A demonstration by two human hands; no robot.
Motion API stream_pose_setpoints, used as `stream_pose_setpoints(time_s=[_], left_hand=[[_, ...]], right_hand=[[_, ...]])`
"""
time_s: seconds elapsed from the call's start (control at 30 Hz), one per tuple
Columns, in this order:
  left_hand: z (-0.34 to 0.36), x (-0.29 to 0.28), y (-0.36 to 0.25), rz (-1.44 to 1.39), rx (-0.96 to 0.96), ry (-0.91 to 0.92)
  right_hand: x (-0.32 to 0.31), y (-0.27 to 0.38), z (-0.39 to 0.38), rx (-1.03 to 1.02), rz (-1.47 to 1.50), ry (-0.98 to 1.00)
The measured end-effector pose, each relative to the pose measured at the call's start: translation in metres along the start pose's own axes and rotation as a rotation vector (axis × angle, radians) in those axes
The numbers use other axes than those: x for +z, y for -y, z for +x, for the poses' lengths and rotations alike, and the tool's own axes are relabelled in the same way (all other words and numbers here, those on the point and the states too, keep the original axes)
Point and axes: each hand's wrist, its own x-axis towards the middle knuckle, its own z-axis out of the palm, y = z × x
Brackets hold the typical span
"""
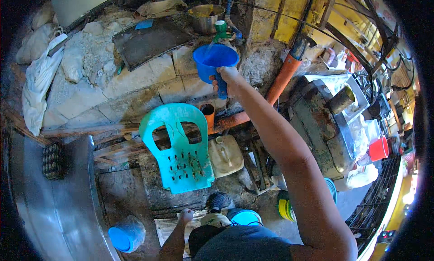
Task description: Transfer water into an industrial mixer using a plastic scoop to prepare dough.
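My right hand (pixel 227 80) grips the handle of a blue water dipper (pixel 208 71), its arm stretched far forward. Directly over the dipper is a green faucet (pixel 221 30), and water runs from it into the dipper. The handle's end shows below my fingers. My left hand (pixel 186 215) hangs low by my body, curled closed, with nothing visible in it. Ahead of that hand stands a turquoise plastic chair (pixel 177 145) with a slotted, dirt-stained seat. Beside the chair sits a beige jerrycan (pixel 226 156).
A steel pot (pixel 205 19) rests on the block ledge behind the faucet. An orange pipe (pixel 284 78) runs down the wall. At left is a metal counter (pixel 54 206) with a stack of egg trays (pixel 53 161). Blue buckets (pixel 244 217) stand near my feet; a bulky, grimy machine (pixel 321 125) occupies the right.
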Motion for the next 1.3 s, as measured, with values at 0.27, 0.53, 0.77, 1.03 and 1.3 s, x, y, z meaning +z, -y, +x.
stream_pose_setpoints(time_s=[0.27,0.53,0.77,1.03,1.3], left_hand=[[0.004,0.009,0.012,0.006,0.002,-0.002],[0.007,0.017,0.027,0.006,0.001,-0.008],[0.006,0.022,0.039,0.010,-0.006,-0.017],[0.006,0.028,0.048,0.015,-0.006,-0.019],[0.015,0.037,0.052,0.022,-0.011,-0.019]], right_hand=[[-0.005,0.018,0.001,0.095,0.034,-0.011],[-0.006,0.037,0.004,0.463,0.259,-0.016],[0.000,0.011,0.001,0.297,0.180,-0.005],[-0.001,-0.001,0.002,-0.031,0.004,-0.016],[0.012,0.000,-0.015,-0.037,-0.001,-0.064]])
